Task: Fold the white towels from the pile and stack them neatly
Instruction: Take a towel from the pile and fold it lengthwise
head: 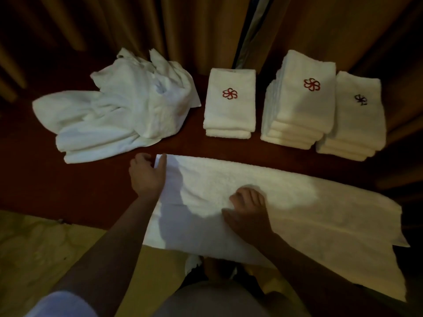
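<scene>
A long white towel [286,202] lies spread across the dark red surface [45,179], its near edge hanging over the front. My left hand [146,175] pinches the towel's far left corner between thumb and fingers. My right hand [247,213] rests on the towel's middle with its fingers bent into the cloth. A loose pile of white towels [114,110] sits at the back left. Three stacks of folded towels stand at the back right: a low one [230,104] with a red emblem, a taller one [302,101] with a red emblem, and one [357,117] with a dark emblem.
Brown curtains [137,24] hang right behind the towels, with a bright gap [251,30] between them. The yellowish floor [45,252] lies below the surface's front edge. My legs and a white shoe [194,263] are under the towel's overhang.
</scene>
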`<act>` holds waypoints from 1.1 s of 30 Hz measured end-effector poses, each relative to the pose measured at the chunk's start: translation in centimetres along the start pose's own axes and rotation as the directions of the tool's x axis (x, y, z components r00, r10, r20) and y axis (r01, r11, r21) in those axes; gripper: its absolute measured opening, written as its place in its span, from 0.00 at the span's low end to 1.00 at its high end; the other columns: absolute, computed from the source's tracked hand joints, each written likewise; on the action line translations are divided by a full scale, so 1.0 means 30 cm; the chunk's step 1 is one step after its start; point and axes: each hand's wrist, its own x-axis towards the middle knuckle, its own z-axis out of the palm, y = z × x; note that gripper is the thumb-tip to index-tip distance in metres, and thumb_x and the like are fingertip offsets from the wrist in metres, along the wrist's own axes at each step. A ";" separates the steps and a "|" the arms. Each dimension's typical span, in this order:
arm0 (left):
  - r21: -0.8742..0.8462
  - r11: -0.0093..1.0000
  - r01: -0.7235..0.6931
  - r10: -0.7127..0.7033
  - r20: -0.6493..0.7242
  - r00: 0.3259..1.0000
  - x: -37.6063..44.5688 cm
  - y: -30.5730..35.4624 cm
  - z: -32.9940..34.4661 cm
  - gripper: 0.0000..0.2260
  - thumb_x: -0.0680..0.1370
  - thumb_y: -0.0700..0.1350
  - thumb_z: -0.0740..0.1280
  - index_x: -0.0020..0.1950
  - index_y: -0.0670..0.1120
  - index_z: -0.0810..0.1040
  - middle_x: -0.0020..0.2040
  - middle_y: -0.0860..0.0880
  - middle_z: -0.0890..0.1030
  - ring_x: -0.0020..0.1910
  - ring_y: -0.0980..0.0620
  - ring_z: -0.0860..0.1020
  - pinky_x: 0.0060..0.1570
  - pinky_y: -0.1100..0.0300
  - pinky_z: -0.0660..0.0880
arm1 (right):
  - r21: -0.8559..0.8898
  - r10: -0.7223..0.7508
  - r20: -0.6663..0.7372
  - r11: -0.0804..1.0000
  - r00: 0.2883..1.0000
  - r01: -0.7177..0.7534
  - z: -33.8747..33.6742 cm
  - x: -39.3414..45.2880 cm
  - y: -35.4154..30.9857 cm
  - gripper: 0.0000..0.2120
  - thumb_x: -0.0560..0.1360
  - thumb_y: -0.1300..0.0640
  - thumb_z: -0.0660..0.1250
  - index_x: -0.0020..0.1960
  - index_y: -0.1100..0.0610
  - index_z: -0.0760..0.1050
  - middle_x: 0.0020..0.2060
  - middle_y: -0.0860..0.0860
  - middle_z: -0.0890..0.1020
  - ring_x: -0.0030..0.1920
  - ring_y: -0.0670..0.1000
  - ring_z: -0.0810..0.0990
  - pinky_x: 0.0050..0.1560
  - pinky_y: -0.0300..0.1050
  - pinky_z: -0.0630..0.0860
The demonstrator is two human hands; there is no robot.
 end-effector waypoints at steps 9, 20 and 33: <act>-0.087 0.995 0.050 -0.026 0.252 0.967 0.168 0.001 0.025 0.12 0.78 0.49 0.69 0.40 0.42 0.80 0.37 0.48 0.79 0.44 0.45 0.79 0.44 0.58 0.69 | 0.061 -0.051 0.062 0.997 0.997 0.047 0.024 0.009 -0.073 0.10 0.75 0.51 0.61 0.50 0.55 0.76 0.53 0.56 0.80 0.55 0.58 0.79 0.56 0.56 0.78; 0.186 0.978 -0.092 0.077 0.088 0.993 0.114 0.006 0.040 0.18 0.82 0.57 0.61 0.59 0.43 0.74 0.54 0.39 0.81 0.54 0.36 0.78 0.48 0.49 0.70 | -0.009 0.032 0.208 0.999 0.978 -0.031 0.029 -0.072 -0.037 0.24 0.80 0.43 0.57 0.73 0.51 0.67 0.71 0.62 0.69 0.72 0.64 0.66 0.70 0.65 0.61; 0.452 0.827 -0.334 0.348 0.055 0.936 0.105 -0.090 0.062 0.18 0.81 0.50 0.63 0.71 0.47 0.74 0.57 0.35 0.73 0.54 0.35 0.70 0.49 0.45 0.67 | -0.011 0.101 0.319 0.995 0.942 -0.103 0.010 -0.096 -0.018 0.30 0.82 0.36 0.46 0.80 0.47 0.54 0.78 0.58 0.58 0.77 0.60 0.56 0.74 0.63 0.56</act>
